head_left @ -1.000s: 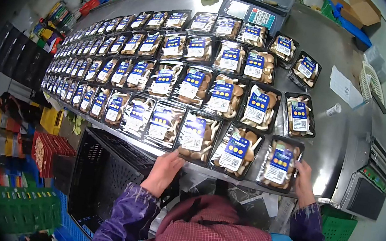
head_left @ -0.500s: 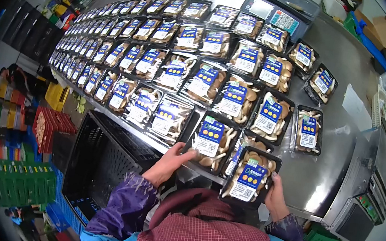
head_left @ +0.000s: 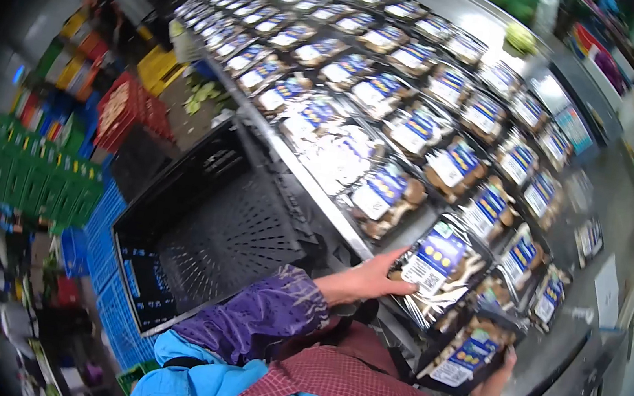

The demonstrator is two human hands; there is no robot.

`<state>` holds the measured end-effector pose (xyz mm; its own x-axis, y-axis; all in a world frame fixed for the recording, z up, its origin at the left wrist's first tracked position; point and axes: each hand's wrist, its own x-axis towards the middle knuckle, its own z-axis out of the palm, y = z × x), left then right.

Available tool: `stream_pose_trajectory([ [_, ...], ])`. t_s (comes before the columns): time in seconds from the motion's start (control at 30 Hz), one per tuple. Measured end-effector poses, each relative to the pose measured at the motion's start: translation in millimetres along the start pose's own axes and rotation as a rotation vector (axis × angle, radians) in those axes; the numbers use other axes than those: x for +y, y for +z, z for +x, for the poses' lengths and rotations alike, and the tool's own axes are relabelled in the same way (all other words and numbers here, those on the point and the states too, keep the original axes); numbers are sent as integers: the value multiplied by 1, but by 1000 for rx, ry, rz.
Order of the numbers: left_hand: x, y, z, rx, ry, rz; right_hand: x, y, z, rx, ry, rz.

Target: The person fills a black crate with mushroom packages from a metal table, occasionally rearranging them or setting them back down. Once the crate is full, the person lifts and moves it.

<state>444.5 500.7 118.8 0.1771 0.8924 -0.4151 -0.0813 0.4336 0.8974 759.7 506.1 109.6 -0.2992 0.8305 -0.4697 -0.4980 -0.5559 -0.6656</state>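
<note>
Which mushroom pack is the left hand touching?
The pack at the near edge of the table: the left hand has its fingers on it. The right hand holds the lower pack, nearer the body.

Produce-packing room, to judge by the long steel table (head_left: 606,198) covered in rows of film-wrapped, blue-labelled mushroom trays (head_left: 381,194), the black plastic crate (head_left: 211,224) beside it and the stacked green crates (head_left: 34,179) on the floor.
</note>
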Motion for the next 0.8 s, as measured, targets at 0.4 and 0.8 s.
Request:
stream_pose_trajectory([
  [0.4,-61,-184,-190,635,234,-447,101,258,100,-517,113,-635],
  [0.8,-229,-325,-193,821,138,-1017,349,404,220,-710,98,-1070],
])
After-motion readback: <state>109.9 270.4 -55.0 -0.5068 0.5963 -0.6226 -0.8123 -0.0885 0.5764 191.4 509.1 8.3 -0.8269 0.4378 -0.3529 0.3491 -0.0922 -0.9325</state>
